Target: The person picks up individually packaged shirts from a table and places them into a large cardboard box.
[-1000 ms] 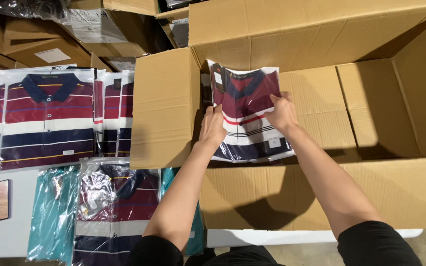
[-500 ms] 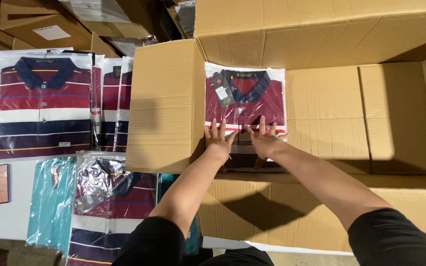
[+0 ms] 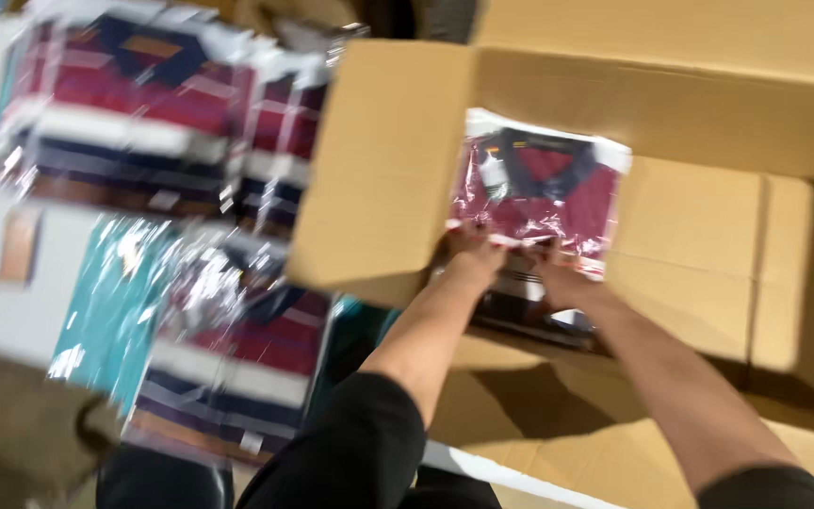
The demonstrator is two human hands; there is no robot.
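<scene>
Bagged red striped polo shirt now lies lower and flatter inside the cardboard box than a second ago, when it was held tilted up off the bottom. Left hand and right hand have slid from the packet's side edges down to its lower half, close together, palms pressing on it. View has swung left and down and gone blurry; the shirt stacks outside the box look bigger, the nearest bagged shirt sits closer to centre
</scene>
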